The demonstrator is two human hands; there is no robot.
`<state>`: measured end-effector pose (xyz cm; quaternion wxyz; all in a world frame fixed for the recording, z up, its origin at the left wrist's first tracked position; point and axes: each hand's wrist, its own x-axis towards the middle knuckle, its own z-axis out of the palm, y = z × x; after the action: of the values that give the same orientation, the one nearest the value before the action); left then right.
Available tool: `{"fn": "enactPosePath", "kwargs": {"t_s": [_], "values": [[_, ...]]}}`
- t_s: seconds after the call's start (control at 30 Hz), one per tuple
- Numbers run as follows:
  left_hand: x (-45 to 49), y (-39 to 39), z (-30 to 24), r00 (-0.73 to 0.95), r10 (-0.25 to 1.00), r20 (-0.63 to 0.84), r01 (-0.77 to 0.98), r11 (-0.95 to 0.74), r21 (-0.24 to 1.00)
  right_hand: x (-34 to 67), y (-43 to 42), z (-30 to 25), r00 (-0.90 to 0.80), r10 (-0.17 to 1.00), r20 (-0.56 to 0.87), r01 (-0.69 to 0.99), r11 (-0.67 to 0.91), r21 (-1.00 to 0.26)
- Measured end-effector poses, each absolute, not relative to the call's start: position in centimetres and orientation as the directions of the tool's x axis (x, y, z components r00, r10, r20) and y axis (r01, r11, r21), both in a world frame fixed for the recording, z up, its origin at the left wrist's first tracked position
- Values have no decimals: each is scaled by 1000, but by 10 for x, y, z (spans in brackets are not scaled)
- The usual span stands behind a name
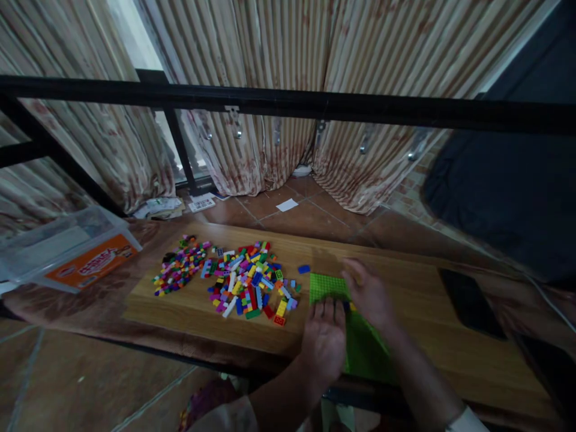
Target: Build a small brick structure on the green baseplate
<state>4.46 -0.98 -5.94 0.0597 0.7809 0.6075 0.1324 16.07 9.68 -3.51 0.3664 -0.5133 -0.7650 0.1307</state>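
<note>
A green studded baseplate (324,284) lies on the wooden board, partly hidden beneath my hands. My left hand (324,339) rests on it with fingers bent down and close together; their tips are out of sight. Close to those fingers, on the plate, sit small yellow and blue bricks (349,306), mostly covered. Just above and to the right of them is my right hand (369,297), its thumb and forefinger curved and apart, slightly blurred. A single blue brick (304,269) lies beyond the plate's far left corner.
Left of the plate spreads a large pile of mixed toy bricks (252,279), then a pile of smaller pieces (182,264). A clear plastic box (90,255) with an orange label stands far left. A dark phone-like slab (471,303) lies right. A black rail (288,102) crosses behind.
</note>
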Motion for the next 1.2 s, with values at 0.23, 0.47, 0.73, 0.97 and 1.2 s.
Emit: {"fn": "enactPosePath", "kwargs": {"t_s": [0.23, 0.47, 0.73, 0.97, 1.2], "values": [[46, -39, -57, 319, 947, 36, 874, -309, 374, 79, 129, -44, -603, 785, 141, 680, 599, -423], [53, -34, -62, 262, 964, -43, 903, -229, 365, 87, 135, -39, -481, 859, 178, 706, 500, -502], [49, -33, -62, 271, 962, 41, 900, -268, 344, 166, 71, -13, 37, 982, 186, 485, 146, -862], [44, -30, -56, 278, 958, 69, 905, -285, 315, 214, 9, -19, 267, 963, -21, 451, -144, -881], [32, -34, -44, 285, 948, 140, 884, -317, 345, 215, 16, -33, 184, 980, -78, 456, -155, -877]]}}
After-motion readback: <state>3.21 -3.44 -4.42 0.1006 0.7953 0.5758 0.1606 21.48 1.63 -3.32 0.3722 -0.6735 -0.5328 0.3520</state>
